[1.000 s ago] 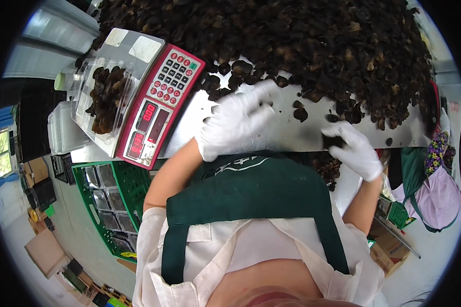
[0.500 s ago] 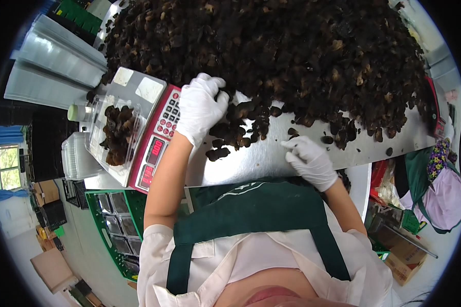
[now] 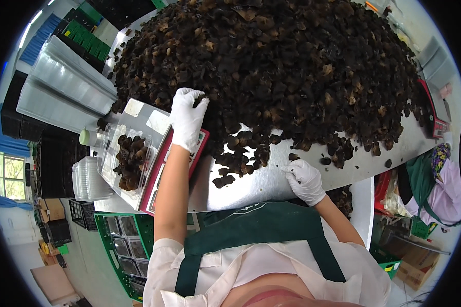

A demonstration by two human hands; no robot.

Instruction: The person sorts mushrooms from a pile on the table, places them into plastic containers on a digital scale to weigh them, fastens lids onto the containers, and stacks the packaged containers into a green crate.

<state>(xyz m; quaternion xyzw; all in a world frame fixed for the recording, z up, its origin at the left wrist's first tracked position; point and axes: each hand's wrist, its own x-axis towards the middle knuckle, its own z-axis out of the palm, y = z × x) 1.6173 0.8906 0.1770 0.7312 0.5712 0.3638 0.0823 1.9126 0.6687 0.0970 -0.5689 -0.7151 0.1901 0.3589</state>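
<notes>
A big heap of dark brown wood ear mushrooms (image 3: pixel 271 66) covers the back of the metal table. At its left edge my gloved left hand (image 3: pixel 187 120) reaches over the scale's keypad. Thumb and index finger close round a dark mushroom piece there, partly hidden by the glove. Beneath that arm stands a red and grey digital scale (image 3: pixel 151 197), bearing a clear plastic tray (image 3: pixel 109 162) with a clump of mushrooms (image 3: pixel 133 161) in it. My gloved right hand (image 3: pixel 305 181) hovers by the table's front edge, fingers curled together; whatever they hold is hidden.
Stacked clear trays (image 3: pixel 89 179) and tall clear stacks (image 3: pixel 66 82) stand left. A small pale-green-capped container (image 3: pixel 85 137) sits behind the scale. Loose mushrooms (image 3: pixel 241 158) lie before the heap. A green crate (image 3: pixel 106 240) of packed trays stands below; another red scale (image 3: pixel 438 125) is far right.
My left hand has moved from beside the keypad to the heap's edge, its fingers now pinching. My right hand's fingers have curled in more. The whole view has shifted slightly.
</notes>
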